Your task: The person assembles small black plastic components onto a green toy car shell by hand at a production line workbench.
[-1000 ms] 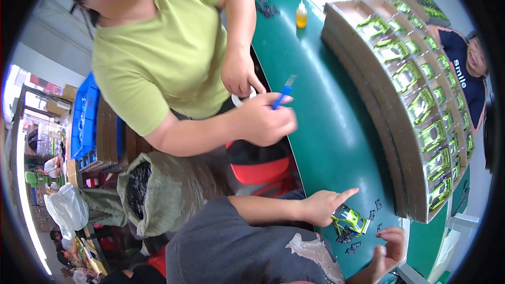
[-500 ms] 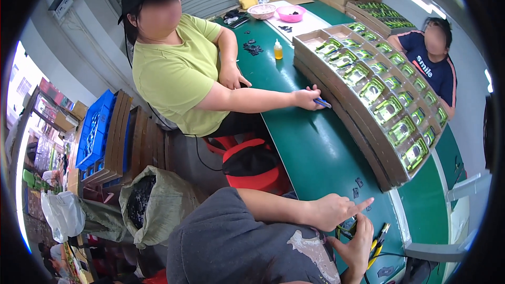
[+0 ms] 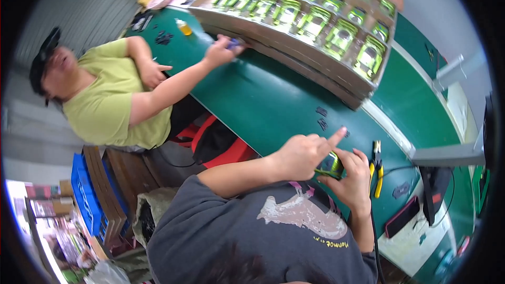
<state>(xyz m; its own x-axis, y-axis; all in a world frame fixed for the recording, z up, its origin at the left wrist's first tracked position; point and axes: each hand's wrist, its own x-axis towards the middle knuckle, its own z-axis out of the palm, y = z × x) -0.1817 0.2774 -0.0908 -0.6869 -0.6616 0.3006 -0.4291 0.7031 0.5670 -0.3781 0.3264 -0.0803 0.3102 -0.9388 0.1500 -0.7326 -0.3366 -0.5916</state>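
Observation:
My right hand (image 3: 351, 176) is closed around a small green-framed part (image 3: 331, 163) with a dark middle, close in front of my chest. Against its left side lies my left hand (image 3: 302, 155), index finger stretched out over the table and the other fingers curled; what those curled fingers grip is hidden. The index fingertip is at a small black piece (image 3: 346, 133) on the green table (image 3: 252, 94). Two more black pieces (image 3: 322, 118) lie just beyond. Pliers with yellow-and-black handles (image 3: 376, 171) rest to the right of my right hand.
Stacked cardboard trays (image 3: 315, 68) of green parts stand across the table. At left, a co-worker in a yellow-green shirt (image 3: 105, 94) reaches to them with a blurred blue item. A yellow bottle (image 3: 183, 27) stands beyond. At right are a grey metal bracket (image 3: 447, 153) and a phone (image 3: 402, 217).
My view has turned, so the trays and co-worker sit farther left and higher in the picture. My hands stay together at the green-framed part, left index finger still stretched out.

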